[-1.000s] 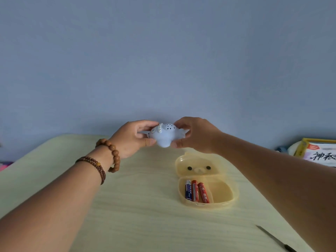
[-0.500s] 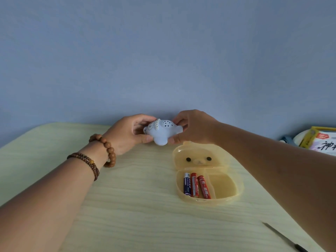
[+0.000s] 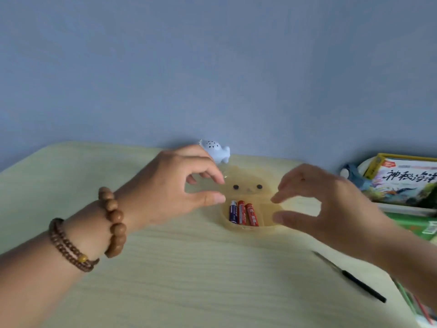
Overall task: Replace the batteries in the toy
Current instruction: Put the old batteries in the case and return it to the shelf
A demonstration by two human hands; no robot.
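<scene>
A small pale blue toy point(image 3: 216, 151) with dark dots on top sits on the table at the far edge, just behind my left hand point(image 3: 175, 185). An open yellow box point(image 3: 269, 227) with a bear face on its lid lies in front of it. Three batteries point(image 3: 242, 213), one blue and two red, lie side by side in the box's left compartment. My left hand hovers with fingers apart at the box's left side. On the box's right side my right hand point(image 3: 324, 204) is likewise spread and holds nothing.
A black screwdriver point(image 3: 352, 278) lies on the pale wooden table point(image 3: 189, 280) at the right front. A colourful book box point(image 3: 406, 181) and green items rest at the right edge. A blue wall stands behind the table.
Both hands held the toy in the air before. Now the toy rests on the table at the back, and both hands have let go and come down beside the open box.
</scene>
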